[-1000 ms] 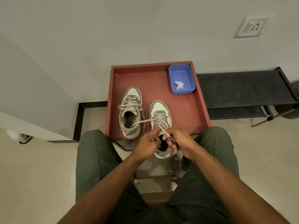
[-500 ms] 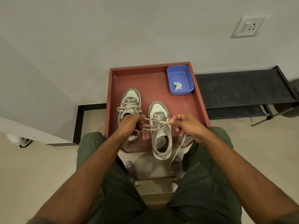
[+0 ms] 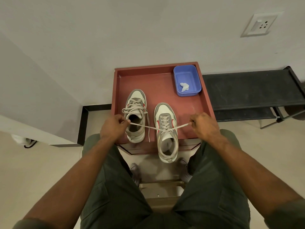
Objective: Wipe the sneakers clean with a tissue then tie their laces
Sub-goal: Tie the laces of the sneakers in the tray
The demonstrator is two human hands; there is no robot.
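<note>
Two grey-and-white sneakers with red accents sit on a red-brown tray. The left sneaker lies fully on the tray with loose laces. The right sneaker overhangs the tray's near edge, heel toward me. Its lace is stretched taut to both sides. My left hand pinches one lace end over the left sneaker's opening. My right hand pinches the other end to the right of the shoe. A crumpled white tissue lies in a blue tub at the tray's far right corner.
The tray rests on a small stand against a white wall. A black bench stands to the right. My knees in green trousers flank the stand. A wall socket is at the upper right. Beige floor lies on both sides.
My hands have moved apart from the right sneaker's tongue, left hand leftward and right hand rightward, pulling the two lace ends out tight.
</note>
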